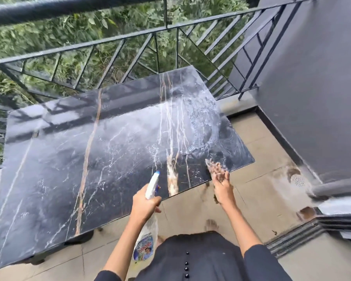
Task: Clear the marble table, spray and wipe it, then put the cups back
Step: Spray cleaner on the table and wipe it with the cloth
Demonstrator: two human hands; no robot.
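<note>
The marble table (73,159) is dark grey-black with thin white veins and a few rusty orange-brown streaks, plus whitish swirly smears on the right side. Spray bottle (148,226) is white with a blue, red and yellow label. Railing (118,39) is black, wall (316,82) charcoal grey, floor tiles (263,165) beige.

I count one marble table (73,159) filling the centre of the frame. One spray bottle (148,218) sits at lower centre, and one cloth (214,168) just right of it. I see two hands: the left hand (144,205) and the right hand (224,189). One railing (114,40) crosses the top, and one floor drain (298,180) shows at right.
</note>
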